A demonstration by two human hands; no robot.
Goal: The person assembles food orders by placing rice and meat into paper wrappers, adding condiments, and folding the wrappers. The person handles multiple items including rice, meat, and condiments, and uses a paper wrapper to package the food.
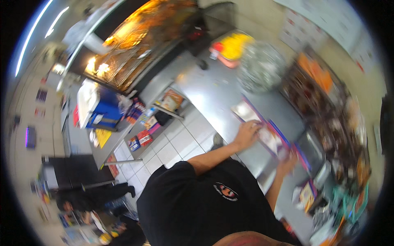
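A long, narrow package [269, 140] with blue-purple and pink edges and a white inside lies slantwise on the steel worktop [201, 94]. My left hand [247, 134] is closed on its near long side, fingers bent over the edge. Toward the package's right end is my right hand [288, 164], smeared by motion; its fingers cannot be made out. Something pale and blurred shows beside that hand. What exactly the package contains is too blurred to name.
A clear plastic bag [261, 67] stands beyond the package, near a tub of yellow food [234, 47]. Dark containers [312, 88] line the wall side. Farther left are a lit grill [135, 45], a blue cooler box [104, 108] and people in dark clothes [98, 194].
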